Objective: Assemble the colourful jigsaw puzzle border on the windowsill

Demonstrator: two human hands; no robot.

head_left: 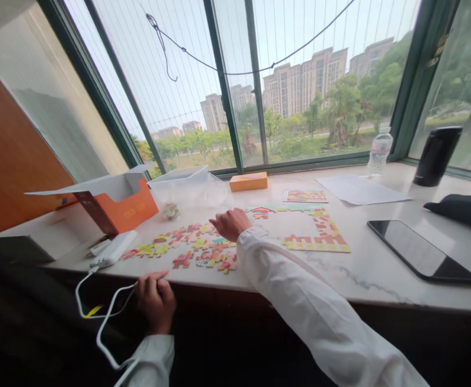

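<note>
My right hand (232, 224) is closed and hangs over the loose jigsaw puzzle pieces (190, 236), index finger pointing left; whatever its fingertips may hold is hidden. To its right lies a partly joined jigsaw puzzle (334, 234), with joined pieces along its top, right and bottom sides. My left hand (157, 301) is curled at the counter's front edge, beside a white cable (106, 338). Its fingers are pressed together, and I cannot make out anything in them. A small joined cluster of pieces (182, 260) sits near the edge, just above this hand.
On the marble counter (364, 269) stand an open orange box (132, 207), a small orange box (248, 181), a water bottle (380, 153) and a black cylinder (437, 156). A white power strip (116, 248), picture card (305, 195), paper sheet (360, 191) and tablet (420, 250) lie there too.
</note>
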